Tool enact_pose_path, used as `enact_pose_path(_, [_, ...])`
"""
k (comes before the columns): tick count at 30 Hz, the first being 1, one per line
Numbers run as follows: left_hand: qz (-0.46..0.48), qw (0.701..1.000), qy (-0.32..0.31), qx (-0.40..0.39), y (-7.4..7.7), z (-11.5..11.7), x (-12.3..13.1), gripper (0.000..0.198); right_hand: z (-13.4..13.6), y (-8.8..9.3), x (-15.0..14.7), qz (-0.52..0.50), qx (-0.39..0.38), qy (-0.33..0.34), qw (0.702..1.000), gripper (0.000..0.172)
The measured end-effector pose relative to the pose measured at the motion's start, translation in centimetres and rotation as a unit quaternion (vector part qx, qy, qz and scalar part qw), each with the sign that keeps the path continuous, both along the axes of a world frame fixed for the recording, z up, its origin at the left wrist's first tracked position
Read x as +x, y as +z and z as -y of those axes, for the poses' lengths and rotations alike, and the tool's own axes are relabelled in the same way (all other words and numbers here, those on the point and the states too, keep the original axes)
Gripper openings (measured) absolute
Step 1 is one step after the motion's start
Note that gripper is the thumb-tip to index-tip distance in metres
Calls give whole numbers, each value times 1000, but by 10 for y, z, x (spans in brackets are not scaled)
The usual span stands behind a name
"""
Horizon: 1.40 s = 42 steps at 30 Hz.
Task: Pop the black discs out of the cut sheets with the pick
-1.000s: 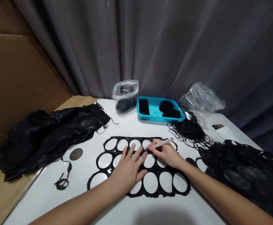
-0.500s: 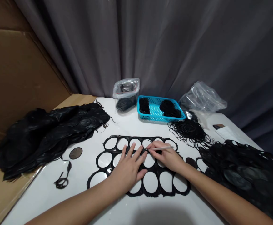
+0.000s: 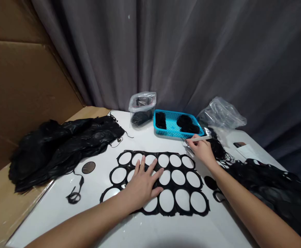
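A black rubber sheet [image 3: 176,186] with rows of round cut-out holes lies flat on the white table [image 3: 145,230]. My left hand [image 3: 141,185] rests on it palm down with the fingers spread. My right hand [image 3: 201,149] is off the sheet's far right corner, beside a tangle of thin black rings [image 3: 220,151]. Its fingers are closed round a thin white stick tool [image 3: 202,138], and a thin black ring seems to hang at the fingertips.
A blue basket [image 3: 171,128] holding black pieces stands at the back, between two clear plastic bags [image 3: 142,107] [image 3: 221,114]. Piles of black rubber scrap [image 3: 62,146] [image 3: 279,193] lie left and right. A loose black disc [image 3: 88,167] lies near the left pile. Cardboard [image 3: 23,86] stands on the left.
My right hand has lifted off the sheet's upper middle and moved right and away, toward the ring pile, with the stick tool. The left hand has stayed put.
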<state>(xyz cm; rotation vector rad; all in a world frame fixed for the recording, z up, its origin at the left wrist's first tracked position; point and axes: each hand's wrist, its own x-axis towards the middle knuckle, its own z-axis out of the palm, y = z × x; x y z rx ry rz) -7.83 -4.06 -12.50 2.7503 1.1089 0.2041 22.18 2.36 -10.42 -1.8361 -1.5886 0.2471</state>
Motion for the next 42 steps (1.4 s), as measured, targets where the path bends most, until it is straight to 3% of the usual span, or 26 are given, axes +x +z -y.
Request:
enact_pose_path(5, [-24, 998, 16, 47, 7, 1, -21, 68, 14, -5, -65, -185, -98, 155, 966, 33])
enact_pose_path(10, [-8, 997, 6, 82, -13, 10, -41, 65, 37, -15, -117, -185, -125, 269, 937, 24])
enact_pose_path(14, [28, 997, 17, 77, -22, 12, -44, 61, 43, -21, -124, -172, -113, 284, 936, 19])
enact_pose_path(21, [3, 997, 22, 70, -20, 12, -42, 62, 44, -24, -122, -115, -70, 303, 943, 13])
enact_pose_path(24, [-1, 997, 23, 67, -21, 13, -42, 63, 53, -29, -126, -31, -2, 354, 935, 13])
enact_pose_path(27, [-3, 998, 22, 59, -21, 13, -42, 63, 57, -33, -127, 117, 59, 392, 911, 20])
enact_pose_path(30, [-8, 999, 26, 47, -18, 12, -41, 60, 39, -30, -113, 187, 76, 336, 920, 20])
enact_pose_path(33, [-15, 999, 34, 36, -14, 13, -40, 60, 10, -20, -78, 137, 105, 166, 971, 18])
enact_pose_path(36, [-14, 999, 38, 30, -13, 14, -39, 61, -10, -12, -45, 79, 103, 65, 989, 19])
enact_pose_path(39, [-2, 999, 34, 29, -15, 13, -41, 61, -15, -9, -41, 5, 63, 37, 997, 24])
enact_pose_path(42, [33, 998, 38, 44, -13, 12, -47, 65, -12, -9, -67, -173, -33, 82, 981, 32])
